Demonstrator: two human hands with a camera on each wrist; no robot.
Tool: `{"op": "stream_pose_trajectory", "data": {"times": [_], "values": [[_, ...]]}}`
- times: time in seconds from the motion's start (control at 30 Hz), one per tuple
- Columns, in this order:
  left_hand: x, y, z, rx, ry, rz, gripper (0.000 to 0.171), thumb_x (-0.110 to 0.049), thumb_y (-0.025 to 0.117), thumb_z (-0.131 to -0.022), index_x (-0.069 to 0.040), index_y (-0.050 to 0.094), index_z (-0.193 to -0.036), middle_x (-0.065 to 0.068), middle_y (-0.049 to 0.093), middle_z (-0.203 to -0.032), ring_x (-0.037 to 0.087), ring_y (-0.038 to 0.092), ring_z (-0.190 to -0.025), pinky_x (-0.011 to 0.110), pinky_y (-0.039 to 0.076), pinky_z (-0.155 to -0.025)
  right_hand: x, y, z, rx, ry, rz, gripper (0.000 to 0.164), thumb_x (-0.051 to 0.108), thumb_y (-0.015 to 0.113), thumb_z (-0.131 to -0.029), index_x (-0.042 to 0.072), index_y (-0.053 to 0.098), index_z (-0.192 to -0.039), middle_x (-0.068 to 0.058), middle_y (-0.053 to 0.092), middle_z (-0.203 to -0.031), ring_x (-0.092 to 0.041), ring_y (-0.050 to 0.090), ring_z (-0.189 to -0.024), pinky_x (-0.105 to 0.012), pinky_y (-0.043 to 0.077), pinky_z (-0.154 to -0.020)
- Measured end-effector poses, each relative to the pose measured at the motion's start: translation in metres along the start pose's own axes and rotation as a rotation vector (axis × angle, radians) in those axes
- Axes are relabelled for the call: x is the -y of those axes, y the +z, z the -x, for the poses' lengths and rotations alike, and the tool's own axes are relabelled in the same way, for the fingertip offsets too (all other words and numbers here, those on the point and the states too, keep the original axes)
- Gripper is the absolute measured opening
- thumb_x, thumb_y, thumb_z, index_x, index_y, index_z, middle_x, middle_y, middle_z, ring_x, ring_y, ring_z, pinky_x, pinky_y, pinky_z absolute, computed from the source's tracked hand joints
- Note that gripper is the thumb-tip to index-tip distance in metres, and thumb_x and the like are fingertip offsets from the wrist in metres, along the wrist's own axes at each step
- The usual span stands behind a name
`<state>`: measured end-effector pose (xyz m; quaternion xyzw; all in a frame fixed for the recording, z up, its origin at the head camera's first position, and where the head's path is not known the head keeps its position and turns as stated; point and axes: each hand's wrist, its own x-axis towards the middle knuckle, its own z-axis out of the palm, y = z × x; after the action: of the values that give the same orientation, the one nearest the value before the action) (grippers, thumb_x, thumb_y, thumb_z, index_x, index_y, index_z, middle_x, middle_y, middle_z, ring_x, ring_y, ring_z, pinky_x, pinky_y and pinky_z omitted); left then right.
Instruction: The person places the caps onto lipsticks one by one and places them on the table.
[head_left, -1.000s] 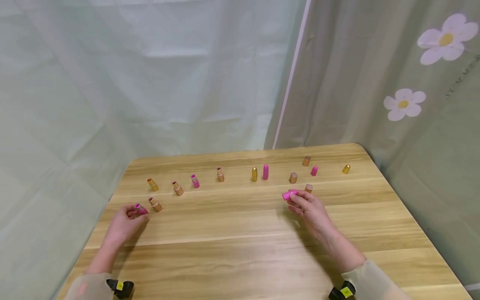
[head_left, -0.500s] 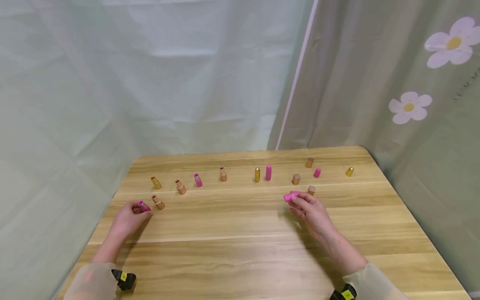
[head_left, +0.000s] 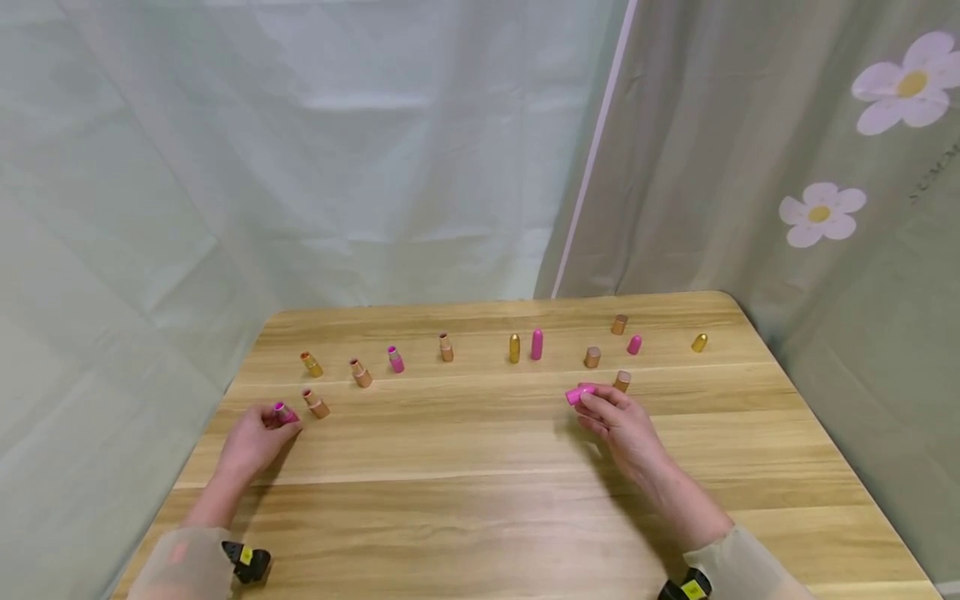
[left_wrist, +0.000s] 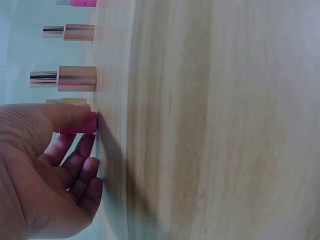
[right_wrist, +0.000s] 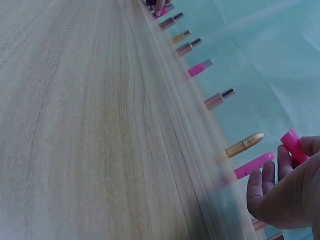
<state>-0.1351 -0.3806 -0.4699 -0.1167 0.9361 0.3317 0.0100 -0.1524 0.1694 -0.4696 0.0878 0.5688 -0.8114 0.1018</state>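
My left hand (head_left: 251,446) pinches an uncapped pink lipstick (head_left: 286,414) at the table's left side. In the left wrist view, thumb and fingers hold its pink base (left_wrist: 86,125), which stands at the tabletop. Beside it is an uncapped rose-gold lipstick (head_left: 316,405). On the right, my right hand (head_left: 628,433) holds a pink lipstick cap (head_left: 576,395) above the table, tilted, its end pointing left. A rose-gold cap (head_left: 623,380) stands just behind those fingers. The fingers cover part of the pink cap.
Farther back on the left stand uncapped lipsticks: gold (head_left: 312,365), rose-gold (head_left: 361,374), pink (head_left: 396,360) and another rose-gold (head_left: 446,348). Capped gold (head_left: 514,349) and pink (head_left: 537,345) lipsticks stand mid-table. Loose caps, including a gold one (head_left: 700,343), stand right. Curtains enclose the table.
The head view has shifted slightly, moving the scene a little to the right. Both hands keep their hold and stay almost still.
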Motion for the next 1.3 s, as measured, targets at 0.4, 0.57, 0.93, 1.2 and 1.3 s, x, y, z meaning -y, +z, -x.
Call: {"op": "stream_pose_trajectory", "data": {"times": [0.4, 0.57, 0.93, 1.2, 1.3], "values": [[-0.012, -0.015, 0.017, -0.019, 0.046, 0.037, 0.042, -0.025, 0.067, -0.098, 0.011, 0.055, -0.117, 0.024, 0.059, -0.111, 0.03, 0.057, -0.095, 0.025, 0.048, -0.067, 0.004, 0.001, 0.0, -0.005, -0.011, 0.009, 0.016, 0.008, 0.065, -0.101, 0.001, 0.062, -0.114, 0.0, 0.071, -0.1, -0.014, 0.066, -0.098, -0.037, 0.051, -0.101], [-0.038, -0.017, 0.027, -0.046, 0.117, 0.012, 0.045, -0.03, 0.065, -0.1, 0.007, 0.055, -0.123, 0.02, 0.061, -0.113, 0.025, 0.055, -0.093, 0.025, 0.047, -0.067, 0.006, 0.001, 0.0, -0.008, -0.013, 0.008, 0.019, 0.009, 0.065, -0.101, 0.0, 0.061, -0.117, 0.0, 0.071, -0.1, -0.013, 0.067, -0.098, -0.038, 0.051, -0.102], [-0.101, -0.006, 0.038, -0.083, 0.347, -0.087, 0.032, -0.024, 0.072, -0.097, -0.001, 0.067, -0.119, 0.013, 0.067, -0.105, 0.03, 0.06, -0.096, 0.043, 0.048, -0.077, 0.009, 0.002, -0.002, -0.015, -0.004, 0.014, 0.024, 0.01, 0.064, -0.101, -0.003, 0.059, -0.122, -0.001, 0.071, -0.103, -0.014, 0.067, -0.1, -0.04, 0.049, -0.105], [-0.117, 0.022, 0.037, -0.097, 0.485, -0.208, 0.027, -0.017, 0.075, -0.094, -0.004, 0.071, -0.117, 0.014, 0.068, -0.11, 0.035, 0.061, -0.099, 0.052, 0.051, -0.08, 0.006, 0.008, -0.004, -0.014, -0.005, 0.006, 0.021, 0.008, 0.064, -0.101, -0.002, 0.061, -0.119, -0.001, 0.072, -0.1, -0.014, 0.067, -0.099, -0.044, 0.047, -0.107], [-0.123, 0.033, 0.039, -0.077, 0.499, -0.232, 0.026, -0.018, 0.075, -0.094, -0.006, 0.072, -0.117, 0.016, 0.067, -0.114, 0.037, 0.062, -0.102, 0.056, 0.051, -0.082, 0.003, 0.009, -0.003, -0.021, 0.002, -0.005, 0.02, 0.007, 0.063, -0.101, -0.003, 0.06, -0.119, -0.001, 0.072, -0.1, -0.014, 0.067, -0.098, -0.045, 0.047, -0.107]]}}
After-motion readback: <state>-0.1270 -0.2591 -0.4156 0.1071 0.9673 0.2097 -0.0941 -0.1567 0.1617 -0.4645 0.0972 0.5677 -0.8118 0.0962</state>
